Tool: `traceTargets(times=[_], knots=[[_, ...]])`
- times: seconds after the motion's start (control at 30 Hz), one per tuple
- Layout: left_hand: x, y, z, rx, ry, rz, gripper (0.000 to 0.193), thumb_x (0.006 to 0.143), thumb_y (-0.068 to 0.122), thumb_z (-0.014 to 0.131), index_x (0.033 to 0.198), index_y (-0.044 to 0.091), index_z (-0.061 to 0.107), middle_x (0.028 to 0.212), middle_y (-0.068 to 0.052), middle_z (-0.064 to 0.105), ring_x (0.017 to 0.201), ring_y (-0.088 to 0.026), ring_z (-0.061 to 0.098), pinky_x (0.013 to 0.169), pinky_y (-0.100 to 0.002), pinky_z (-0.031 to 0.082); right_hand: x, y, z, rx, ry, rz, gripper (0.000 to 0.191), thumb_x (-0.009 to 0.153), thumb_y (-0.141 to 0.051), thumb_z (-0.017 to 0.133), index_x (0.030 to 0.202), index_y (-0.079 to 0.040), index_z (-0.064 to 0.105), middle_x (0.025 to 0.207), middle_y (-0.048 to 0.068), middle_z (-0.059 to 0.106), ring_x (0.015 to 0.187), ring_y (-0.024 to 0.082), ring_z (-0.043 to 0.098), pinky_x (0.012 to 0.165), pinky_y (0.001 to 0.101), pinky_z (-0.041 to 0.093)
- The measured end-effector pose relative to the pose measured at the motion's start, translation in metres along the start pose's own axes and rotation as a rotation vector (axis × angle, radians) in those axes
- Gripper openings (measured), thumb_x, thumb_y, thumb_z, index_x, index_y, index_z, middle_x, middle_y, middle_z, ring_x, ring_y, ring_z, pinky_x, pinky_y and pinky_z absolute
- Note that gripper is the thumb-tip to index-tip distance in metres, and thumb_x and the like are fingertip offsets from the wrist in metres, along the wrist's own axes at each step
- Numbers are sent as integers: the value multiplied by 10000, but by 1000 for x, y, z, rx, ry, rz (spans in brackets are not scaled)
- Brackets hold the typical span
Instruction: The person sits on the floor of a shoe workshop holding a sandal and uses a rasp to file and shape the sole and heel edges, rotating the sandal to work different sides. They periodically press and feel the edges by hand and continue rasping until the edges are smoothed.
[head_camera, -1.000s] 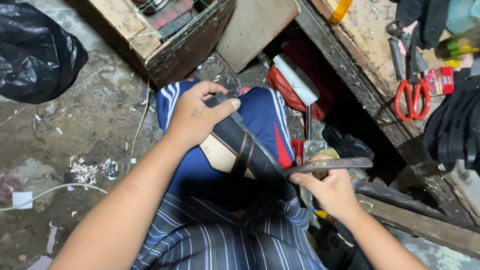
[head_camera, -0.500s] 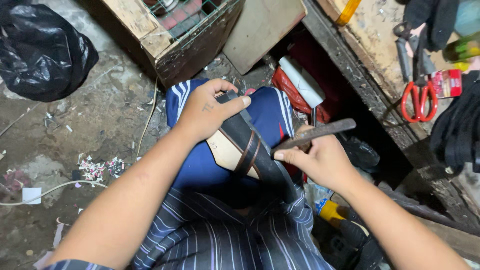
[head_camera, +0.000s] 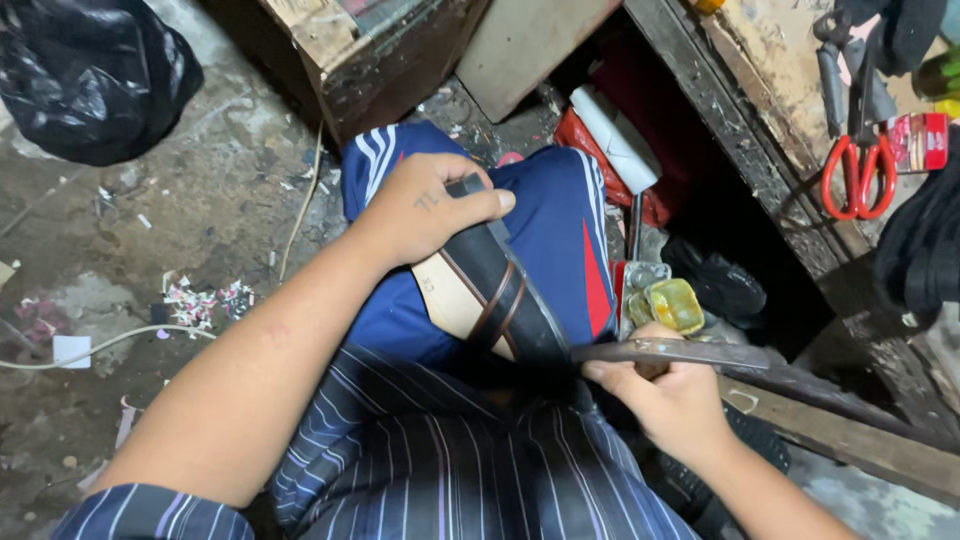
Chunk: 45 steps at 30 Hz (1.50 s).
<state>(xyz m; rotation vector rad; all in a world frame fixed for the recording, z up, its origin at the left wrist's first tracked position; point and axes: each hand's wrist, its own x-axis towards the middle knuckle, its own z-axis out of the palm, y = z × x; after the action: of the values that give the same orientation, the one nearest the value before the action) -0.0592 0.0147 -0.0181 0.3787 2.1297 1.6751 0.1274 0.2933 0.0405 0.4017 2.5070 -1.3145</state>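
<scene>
A black-strapped sandal (head_camera: 490, 290) rests on the person's blue-trousered knee (head_camera: 560, 225). The left hand (head_camera: 425, 205) clenches its toe end, steadying it. The right hand (head_camera: 665, 395) grasps a metal blade (head_camera: 670, 352) at its heel.

Wooden workbench (head_camera: 770, 90) at upper right, taken as landmark. On its top: red-handled scissors (head_camera: 858, 170) beside a small red packet (head_camera: 920, 140). Below its edge: a white roll (head_camera: 625, 135) on red material, and a yellow-filled tin (head_camera: 676, 305). Far left of it: a black plastic bag (head_camera: 90, 75), paper scraps (head_camera: 205, 300), a white cord (head_camera: 100, 345).
</scene>
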Motion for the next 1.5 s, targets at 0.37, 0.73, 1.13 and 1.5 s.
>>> traceTargets(times=[0.37,0.73,1.13,1.5], knots=[[30,-5,-5,15,6,-51,504,721,475,801,952,30,754,762,-129,746,704,-196,728,679,-327,555,45,-18,23,-24,48,-28,295,763,-194,900,729,-27,659,623,-31,508,586,67,415,523,271,354],[42,-8,-17,-10,-48,-145,492,710,457,788,928,17,762,767,-133,748,702,-210,727,677,-344,561,90,-70,43,-29,21,-93,199,798,-195,860,805,-40,734,695,-26,626,638,71,537,571,272,441],[41,-8,-2,73,-72,-98,686,699,526,794,1121,-11,734,889,-180,781,830,-220,770,774,-325,580,104,-82,0,-334,-271,-131,313,745,-244,877,706,-43,640,620,18,591,584,105,531,528,304,453],[34,-14,0,95,-6,65,695,700,530,835,1094,-33,734,898,-191,755,858,-259,759,795,-340,573,76,-34,-1,-381,-224,-542,383,757,-288,885,677,-91,567,601,39,584,504,155,567,469,315,431]])
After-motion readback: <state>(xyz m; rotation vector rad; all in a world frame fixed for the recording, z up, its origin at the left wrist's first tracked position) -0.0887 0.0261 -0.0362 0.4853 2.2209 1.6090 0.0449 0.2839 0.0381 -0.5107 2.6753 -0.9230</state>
